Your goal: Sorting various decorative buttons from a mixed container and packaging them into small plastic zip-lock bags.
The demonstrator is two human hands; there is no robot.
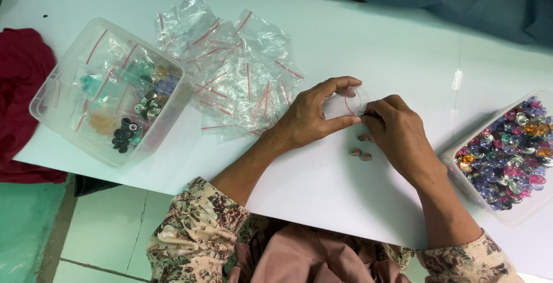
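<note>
The small clear bag is a transparent plastic pouch with a thin red zip line curving across its mouth, so see-through that the white table shows through it. It sits near the middle of the table, lifted slightly between both hands. The left hand curls around it, thumb below and fingers arched over the top, pinching the bag's mouth apart. The right hand is closed narrow at the bag's opening, fingertips bunched together; whether a button is pinched there cannot be told, since the fingers cover the spot.

A few small metallic buttons lie on the table just beside and partly under the right hand. A heap of empty clear bags with red strips lies toward the far edge, left of the hands. Near the left edge stands a clear plastic box holding filled bags of dark, silver, teal and orange buttons. At the right edge a second clear tub, cut off by the frame, is full of loose purple, pink, blue and orange buttons.

Red cloth overlaps the left edge and grey-blue cloth covers the far right corner; both run out of view. The person's floral sleeves show at the near edge.
</note>
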